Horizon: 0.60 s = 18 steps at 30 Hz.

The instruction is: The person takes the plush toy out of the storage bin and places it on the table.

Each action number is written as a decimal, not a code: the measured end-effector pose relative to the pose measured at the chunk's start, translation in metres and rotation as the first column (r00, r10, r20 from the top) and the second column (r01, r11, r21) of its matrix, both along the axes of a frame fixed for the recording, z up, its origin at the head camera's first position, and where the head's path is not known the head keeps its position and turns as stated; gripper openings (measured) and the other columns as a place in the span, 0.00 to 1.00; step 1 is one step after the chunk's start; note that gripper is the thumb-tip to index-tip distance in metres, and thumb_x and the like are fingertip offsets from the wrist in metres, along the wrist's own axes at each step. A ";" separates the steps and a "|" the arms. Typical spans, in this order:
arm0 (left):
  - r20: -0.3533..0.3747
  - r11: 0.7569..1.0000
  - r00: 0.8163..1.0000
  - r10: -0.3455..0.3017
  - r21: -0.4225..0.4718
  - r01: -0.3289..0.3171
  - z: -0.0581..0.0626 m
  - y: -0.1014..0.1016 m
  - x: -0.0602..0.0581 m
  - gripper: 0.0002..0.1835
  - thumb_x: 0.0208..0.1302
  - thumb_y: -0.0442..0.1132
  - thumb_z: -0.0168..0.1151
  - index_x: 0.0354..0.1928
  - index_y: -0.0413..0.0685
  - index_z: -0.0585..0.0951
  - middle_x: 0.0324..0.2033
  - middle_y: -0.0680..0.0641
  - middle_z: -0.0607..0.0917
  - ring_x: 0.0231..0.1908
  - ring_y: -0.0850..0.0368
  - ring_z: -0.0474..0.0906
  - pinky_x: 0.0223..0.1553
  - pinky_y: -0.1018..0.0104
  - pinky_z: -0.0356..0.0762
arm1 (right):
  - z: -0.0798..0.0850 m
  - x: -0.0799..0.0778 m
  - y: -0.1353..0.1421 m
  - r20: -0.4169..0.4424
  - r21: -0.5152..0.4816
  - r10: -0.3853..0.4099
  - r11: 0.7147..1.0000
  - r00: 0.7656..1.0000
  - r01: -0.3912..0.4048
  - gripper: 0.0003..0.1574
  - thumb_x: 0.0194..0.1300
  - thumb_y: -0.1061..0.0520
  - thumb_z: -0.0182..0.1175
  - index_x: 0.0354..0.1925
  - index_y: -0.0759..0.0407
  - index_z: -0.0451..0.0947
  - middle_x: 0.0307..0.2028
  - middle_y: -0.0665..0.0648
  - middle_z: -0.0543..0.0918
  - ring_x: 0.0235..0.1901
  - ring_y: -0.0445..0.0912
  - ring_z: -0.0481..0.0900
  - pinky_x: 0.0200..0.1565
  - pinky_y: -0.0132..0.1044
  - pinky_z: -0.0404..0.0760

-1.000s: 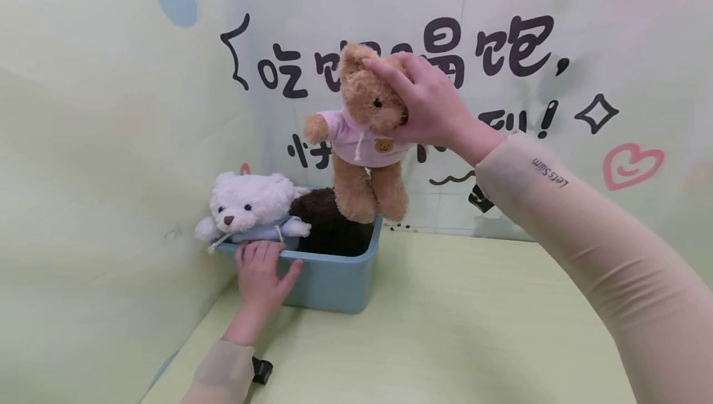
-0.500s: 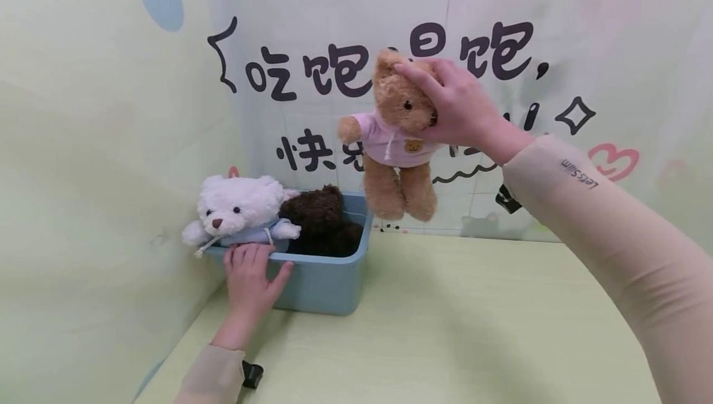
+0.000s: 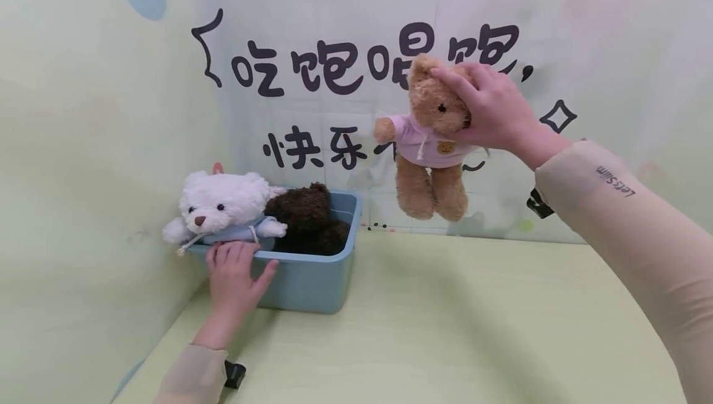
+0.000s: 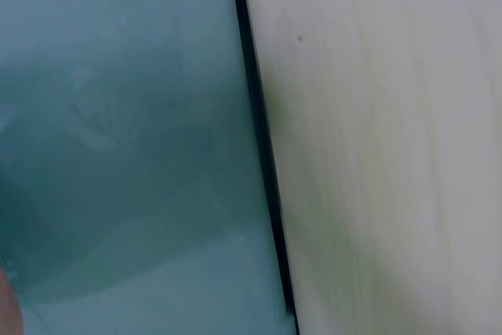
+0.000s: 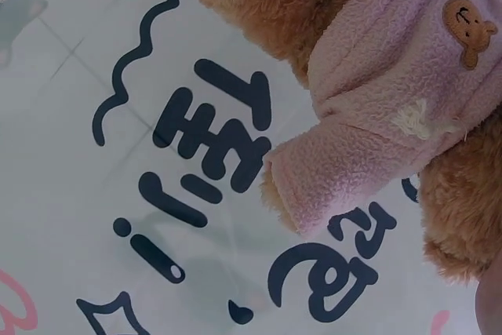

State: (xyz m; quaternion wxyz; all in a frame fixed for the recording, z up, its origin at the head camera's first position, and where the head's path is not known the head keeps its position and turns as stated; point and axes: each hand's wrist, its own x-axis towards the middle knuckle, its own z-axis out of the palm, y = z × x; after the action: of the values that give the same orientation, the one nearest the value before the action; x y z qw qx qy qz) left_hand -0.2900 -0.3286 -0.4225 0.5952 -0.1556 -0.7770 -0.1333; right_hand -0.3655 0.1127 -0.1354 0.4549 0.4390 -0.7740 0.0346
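We see a tan plush bear (image 3: 427, 138) in a pink hoodie with a bear-face patch and white drawstring, held upright in the air by its head, legs dangling. Left of it, our open-topped blue bin (image 3: 303, 283) stands upright on the counter (image 3: 423, 336).

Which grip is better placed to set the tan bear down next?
Right, I'd say: the right grip has the tan bear up, clear of the bin. The left grip is holding the bin near the white bear, well away from the tan one.
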 end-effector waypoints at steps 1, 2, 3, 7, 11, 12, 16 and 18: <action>-0.001 1.000 1.000 -0.002 0.001 0.002 0.000 0.000 -0.001 0.34 0.65 0.68 0.47 0.36 0.39 0.77 0.31 0.40 0.78 0.37 0.37 0.69 0.52 0.37 0.55 | -0.001 0.000 0.005 -0.001 0.001 -0.008 1.000 1.000 0.008 0.58 0.41 0.49 0.80 0.67 0.49 0.63 0.55 0.69 0.70 0.53 0.66 0.71 0.49 0.63 0.70; -0.001 1.000 1.000 -0.005 0.002 0.005 0.000 0.000 -0.001 0.34 0.65 0.68 0.47 0.36 0.39 0.77 0.31 0.40 0.78 0.37 0.37 0.69 0.52 0.37 0.55 | -0.001 -0.001 0.009 0.002 0.002 -0.018 1.000 1.000 0.018 0.58 0.41 0.49 0.80 0.67 0.48 0.62 0.54 0.69 0.70 0.53 0.66 0.71 0.49 0.64 0.69; -0.002 1.000 1.000 -0.004 0.002 0.004 0.000 0.000 -0.002 0.34 0.65 0.68 0.47 0.36 0.39 0.77 0.31 0.39 0.78 0.37 0.36 0.69 0.52 0.36 0.55 | -0.002 -0.001 0.013 0.003 0.003 -0.028 1.000 1.000 0.028 0.58 0.41 0.49 0.79 0.68 0.48 0.62 0.54 0.69 0.70 0.53 0.66 0.71 0.49 0.64 0.70; -0.004 1.000 1.000 0.001 0.007 -0.001 -0.001 -0.004 -0.002 0.34 0.65 0.68 0.47 0.36 0.39 0.77 0.31 0.39 0.78 0.38 0.36 0.69 0.53 0.36 0.54 | -0.005 -0.008 0.026 -0.005 0.022 -0.043 0.999 0.999 0.043 0.58 0.40 0.49 0.79 0.68 0.49 0.62 0.53 0.70 0.70 0.51 0.67 0.71 0.47 0.64 0.70; 0.005 1.000 1.000 0.003 0.002 -0.003 -0.002 -0.006 0.001 0.35 0.65 0.68 0.47 0.37 0.39 0.77 0.32 0.38 0.78 0.38 0.35 0.68 0.52 0.36 0.54 | -0.014 -0.018 0.040 -0.024 0.022 -0.020 1.000 1.000 0.020 0.56 0.39 0.50 0.79 0.66 0.51 0.64 0.50 0.70 0.71 0.47 0.66 0.72 0.43 0.63 0.71; 0.007 1.000 1.000 0.000 0.002 0.000 -0.002 -0.006 0.000 0.35 0.64 0.69 0.47 0.37 0.39 0.77 0.32 0.38 0.78 0.38 0.35 0.68 0.52 0.36 0.54 | -0.016 -0.021 0.043 -0.017 0.018 -0.023 1.000 1.000 0.023 0.56 0.40 0.51 0.78 0.66 0.51 0.64 0.50 0.69 0.71 0.46 0.66 0.72 0.42 0.63 0.71; -0.002 1.000 1.000 -0.016 -0.004 0.016 -0.002 -0.003 -0.001 0.35 0.65 0.68 0.46 0.37 0.39 0.77 0.32 0.39 0.78 0.38 0.36 0.68 0.52 0.36 0.53 | -0.024 -0.027 0.059 0.037 0.011 -0.068 0.998 0.997 0.068 0.55 0.41 0.53 0.78 0.66 0.52 0.64 0.50 0.69 0.71 0.49 0.66 0.71 0.47 0.62 0.69; -0.004 1.000 1.000 -0.021 -0.009 0.021 -0.001 -0.001 -0.003 0.34 0.65 0.68 0.46 0.37 0.39 0.77 0.32 0.39 0.78 0.38 0.36 0.68 0.52 0.36 0.53 | -0.027 -0.029 0.066 0.066 0.011 -0.115 0.993 0.991 0.115 0.55 0.42 0.53 0.78 0.67 0.51 0.64 0.51 0.69 0.71 0.51 0.65 0.70 0.48 0.63 0.68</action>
State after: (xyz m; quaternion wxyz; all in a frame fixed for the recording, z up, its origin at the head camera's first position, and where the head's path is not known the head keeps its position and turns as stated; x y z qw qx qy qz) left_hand -0.2925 -0.3296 -0.4236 0.5945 -0.1669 -0.7748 -0.1358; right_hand -0.3943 0.1790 -0.1626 0.4286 0.3939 -0.8128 0.0204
